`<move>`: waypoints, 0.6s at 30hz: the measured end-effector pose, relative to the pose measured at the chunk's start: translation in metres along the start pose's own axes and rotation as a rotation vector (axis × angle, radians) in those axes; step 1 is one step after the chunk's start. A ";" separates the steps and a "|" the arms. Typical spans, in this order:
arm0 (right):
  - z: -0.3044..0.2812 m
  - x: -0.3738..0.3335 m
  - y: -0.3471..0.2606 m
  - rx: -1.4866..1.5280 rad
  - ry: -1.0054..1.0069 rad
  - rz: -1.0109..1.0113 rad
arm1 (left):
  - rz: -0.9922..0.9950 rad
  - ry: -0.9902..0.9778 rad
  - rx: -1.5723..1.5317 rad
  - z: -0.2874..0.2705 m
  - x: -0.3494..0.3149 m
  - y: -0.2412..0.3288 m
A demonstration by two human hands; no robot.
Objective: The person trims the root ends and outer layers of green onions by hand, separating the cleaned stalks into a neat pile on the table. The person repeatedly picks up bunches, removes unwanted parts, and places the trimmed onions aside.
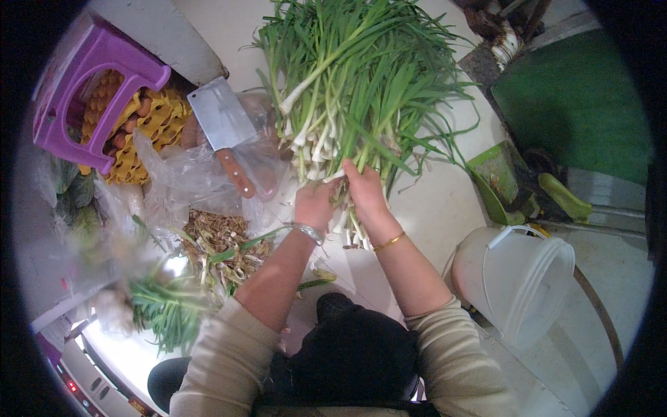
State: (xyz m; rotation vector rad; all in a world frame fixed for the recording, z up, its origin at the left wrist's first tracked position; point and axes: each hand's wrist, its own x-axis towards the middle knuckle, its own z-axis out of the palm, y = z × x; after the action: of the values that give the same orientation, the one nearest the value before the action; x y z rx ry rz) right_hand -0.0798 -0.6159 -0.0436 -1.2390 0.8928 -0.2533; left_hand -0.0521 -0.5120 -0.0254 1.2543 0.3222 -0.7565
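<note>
Green onions (375, 76): big heap on the pale floor (445, 208), toward its far edge, leaves pointing away, white ends facing the person. Left hand (314, 203): fingers closed on white stems at the near end of the heap. Right hand (365, 197): just beside it, thumb up, clamped on stems too, a few ends poking out below. Left of the heap: cleaver (221, 115), handle toward the person, on a clear plastic bag (201, 184); brown trimmings (215, 233) nearer. Toward the floor's left edge: yellow egg trays (163, 121), purple plastic stool (114, 69). Toward the right edge: white bucket (479, 274), green dustpan (492, 201) behind it.
</note>
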 end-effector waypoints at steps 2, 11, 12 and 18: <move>0.001 0.000 -0.003 0.046 -0.004 0.097 | 0.236 -0.100 0.350 -0.008 0.000 0.003; -0.001 -0.019 -0.035 -0.080 -0.041 0.151 | -0.187 -0.058 0.005 0.003 -0.008 0.015; -0.002 -0.019 -0.035 -0.073 -0.052 0.170 | -0.165 -0.053 0.088 0.005 -0.008 0.015; -0.008 -0.009 -0.021 -0.121 -0.081 0.068 | 0.334 -0.001 0.685 0.003 -0.004 0.009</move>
State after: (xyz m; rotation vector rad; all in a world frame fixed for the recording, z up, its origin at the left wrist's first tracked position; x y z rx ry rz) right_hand -0.0855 -0.6236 -0.0209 -1.3181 0.8887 -0.0950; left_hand -0.0494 -0.5126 -0.0148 1.8914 -0.1716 -0.5913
